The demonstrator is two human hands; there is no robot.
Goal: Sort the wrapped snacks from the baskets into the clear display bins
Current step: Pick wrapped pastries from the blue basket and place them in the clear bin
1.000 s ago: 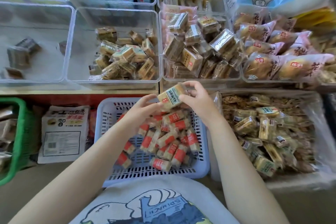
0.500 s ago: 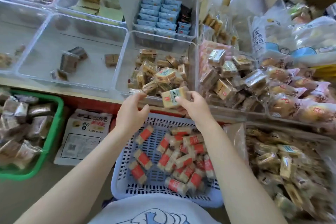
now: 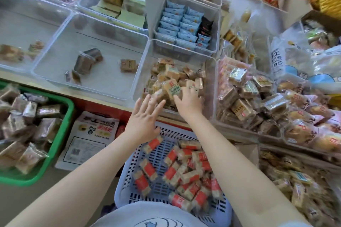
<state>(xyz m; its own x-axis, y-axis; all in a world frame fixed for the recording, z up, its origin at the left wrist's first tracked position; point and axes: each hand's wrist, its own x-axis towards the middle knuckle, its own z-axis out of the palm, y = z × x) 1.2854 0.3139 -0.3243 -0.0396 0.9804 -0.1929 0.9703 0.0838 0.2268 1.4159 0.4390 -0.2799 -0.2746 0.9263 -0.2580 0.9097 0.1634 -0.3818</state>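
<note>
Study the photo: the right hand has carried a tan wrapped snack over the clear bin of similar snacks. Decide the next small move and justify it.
Probably open the right hand and let the snack drop. It is already inside the clear bin, resting against the matching tan pile, and the open left hand holds nothing there.

Grey floor (image 3: 16,197) below a wood-edged counter (image 3: 103,96) with red front

Counter (image 3: 103,96) and floor (image 3: 14,201) with their loads.
Clear display bins (image 3: 88,72) stand side by side on the counter; below, a green basket (image 3: 60,134), a printed bag (image 3: 88,140) and a blue basket (image 3: 129,175) rest on the floor.
</note>
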